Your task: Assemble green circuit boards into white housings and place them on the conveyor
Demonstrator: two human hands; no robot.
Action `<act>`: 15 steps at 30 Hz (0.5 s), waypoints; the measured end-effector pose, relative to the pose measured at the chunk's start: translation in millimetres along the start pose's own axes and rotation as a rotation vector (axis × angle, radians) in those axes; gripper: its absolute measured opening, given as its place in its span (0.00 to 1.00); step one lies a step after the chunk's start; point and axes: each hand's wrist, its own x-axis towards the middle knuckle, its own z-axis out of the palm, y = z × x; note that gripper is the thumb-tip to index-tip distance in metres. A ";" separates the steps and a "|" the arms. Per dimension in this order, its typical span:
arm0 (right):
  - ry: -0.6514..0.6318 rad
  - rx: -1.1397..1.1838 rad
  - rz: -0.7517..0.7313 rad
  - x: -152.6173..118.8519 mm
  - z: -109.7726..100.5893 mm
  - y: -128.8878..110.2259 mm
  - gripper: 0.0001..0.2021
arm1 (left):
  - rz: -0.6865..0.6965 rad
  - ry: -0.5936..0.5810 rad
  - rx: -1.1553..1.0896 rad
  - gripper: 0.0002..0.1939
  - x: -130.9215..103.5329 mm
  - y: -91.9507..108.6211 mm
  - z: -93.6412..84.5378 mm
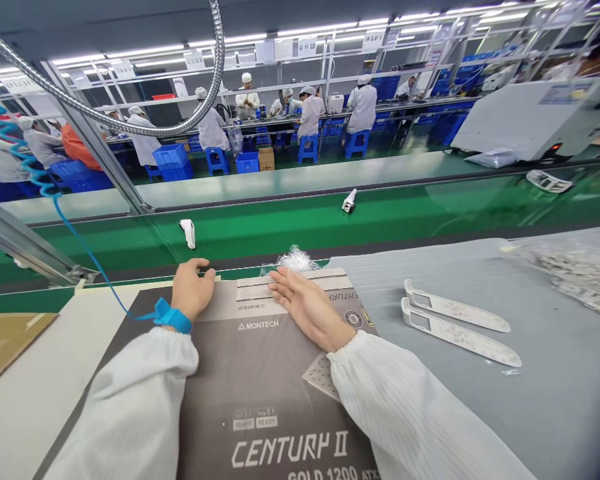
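Note:
A dark flattened cardboard sheet (230, 373), printed MONTECH and CENTURY II, lies in front of me. At its far left edge is my left hand (193, 290), a blue wrist strap (173, 315) round the wrist. Its fingers are bent but apart, and I see nothing in them. My right hand (307, 305) is over the far right part of the sheet, fingers stretched out and nothing held. Crumpled clear plastic (296, 260) sits just beyond it. To the right, two long white plastic parts (463, 337) with hooked ends lie side by side on a grey mat (430, 413).
A green conveyor belt (270, 223) runs across, carrying small white parts (188, 233). A bag of parts (575, 273) lies at right. The strap's coiled blue cord (80, 237) hangs at left. A white machine (525, 117) stands beyond the belt; several co-workers sit farther back.

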 end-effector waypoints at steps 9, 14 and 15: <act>-0.021 -0.067 -0.007 -1.0 -0.3 0.7 0.21 | 0.285 -0.079 -0.143 0.04 -79.2 37.2 28.0; -0.022 -0.075 -0.017 0.1 -0.9 0.6 0.24 | 0.312 -0.058 -0.110 0.05 -81.9 33.4 31.1; -0.021 -0.073 -0.018 0.4 -0.8 0.7 0.23 | 0.299 -0.047 -0.110 0.05 -79.5 31.4 29.9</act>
